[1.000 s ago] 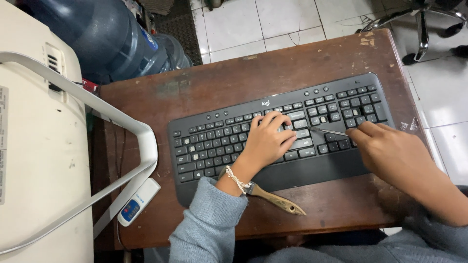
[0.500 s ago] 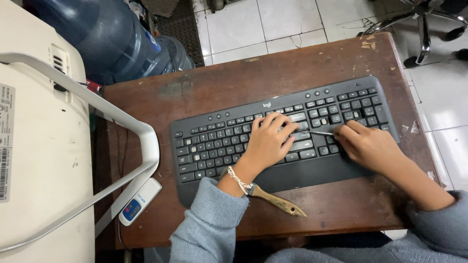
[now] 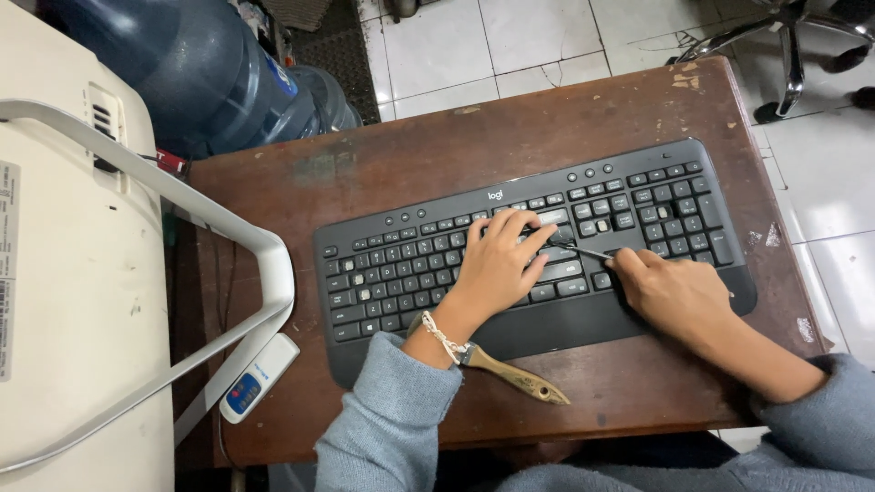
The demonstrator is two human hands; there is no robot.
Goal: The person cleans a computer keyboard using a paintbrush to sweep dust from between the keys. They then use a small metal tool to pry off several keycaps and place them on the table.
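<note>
A flat black plastic keyboard with a built-in palm rest point(image 3: 538, 264) is laid slightly askew on a worn, dark brown wooden table point(image 3: 383, 164). The left hand point(image 3: 497, 269) is pressed palm down on the middle rows of keys, its fingers point(image 3: 510, 228) spread and extended toward the upper rows, nothing being gripped by them. The right hand point(image 3: 674, 292) is rested over the lower right keys and the palm rest, and its fingers are closed around a thin, dark metal tool point(image 3: 583, 251). The tip of that tool is pointed left and is seen at the keys just beside the left fingertips; whether a key is touched by it cannot be told. A small paintbrush with a pale wooden handle point(image 3: 510, 374) is lying on the table just below the keyboard's front edge, partly hidden under the left wrist. To the left, a small white device with a blue and red label point(image 3: 260, 378) is placed at the table's edge, beside a white curved stand point(image 3: 228, 228). A large blue plastic water bottle point(image 3: 182, 64) is seen on the tiled floor behind the table.
</note>
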